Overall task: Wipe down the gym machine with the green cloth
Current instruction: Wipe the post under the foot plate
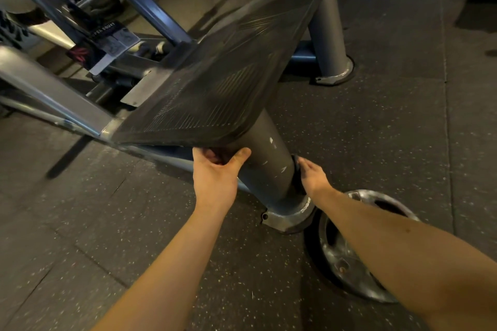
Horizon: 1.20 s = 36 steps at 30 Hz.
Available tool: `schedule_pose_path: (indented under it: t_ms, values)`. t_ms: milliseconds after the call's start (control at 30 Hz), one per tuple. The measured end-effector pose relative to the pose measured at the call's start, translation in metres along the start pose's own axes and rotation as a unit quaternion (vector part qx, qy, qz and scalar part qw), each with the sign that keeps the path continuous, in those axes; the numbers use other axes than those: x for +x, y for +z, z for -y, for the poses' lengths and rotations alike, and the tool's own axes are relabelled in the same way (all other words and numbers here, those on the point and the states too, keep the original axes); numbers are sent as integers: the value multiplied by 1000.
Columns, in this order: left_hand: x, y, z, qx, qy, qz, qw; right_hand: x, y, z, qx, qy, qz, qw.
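Dark fabric, judged to be the green cloth (296,169), was held bunched by the right hand (313,176) against the right side of the grey support post (266,158). The left hand (215,173) gripped the footplate (215,75) edge left of the post, thumb on the post. Recommended procedure was to brace there, wrap the cloth round the post and stroke down to the base flange (287,216), avoiding the weight plate (347,258) beside it.

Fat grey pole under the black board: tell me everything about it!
The grey pole is a round, metal-looking tube with white paint chips. Its top meets the black platform; its flange sits on the floor. The left hand grips the platform's edge, thumb on the pole; the right hand presses a dark thing against its side.
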<state>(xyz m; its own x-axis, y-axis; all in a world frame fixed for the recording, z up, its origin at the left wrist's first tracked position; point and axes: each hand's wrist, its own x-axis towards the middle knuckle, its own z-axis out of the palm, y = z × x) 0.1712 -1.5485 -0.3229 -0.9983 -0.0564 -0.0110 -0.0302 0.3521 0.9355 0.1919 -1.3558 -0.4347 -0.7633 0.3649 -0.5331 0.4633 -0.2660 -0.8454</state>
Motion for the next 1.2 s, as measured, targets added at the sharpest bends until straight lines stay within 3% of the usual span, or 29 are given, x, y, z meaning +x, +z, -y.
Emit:
schedule_pose_path:
  t_ms: [100,200,333,433,500,567,767,933,1200]
  values:
    - [-3,2,-4,10,-3,-9,1000,0,-5,-13,-40,38,-28,998]
    - [-5,3,-5,-2,-6,-17,1000,-5,3,3,-17,6,-11,1000]
    - [-16,9,6,-13,-6,-30,999,-32,25,52,76,-141,64,985]
    - [-25,17,16,-12,-13,-26,1000,-48,35,69,48,-251,90,962]
    - [-27,20,19,-10,-19,-23,999,-47,33,57,30,-280,70,957]
    - [-26,21,21,-3,-16,-21,1000,-39,26,34,41,-261,50,963]
    - [-23,24,26,0,-18,-22,1000,-7,-6,-71,-41,-69,-35,996]
    - [-22,25,31,-6,-13,-24,1000,-8,4,-60,-22,-20,-78,997]
    - [-20,23,33,0,12,-17,1000,-61,32,45,-20,-284,-39,958]
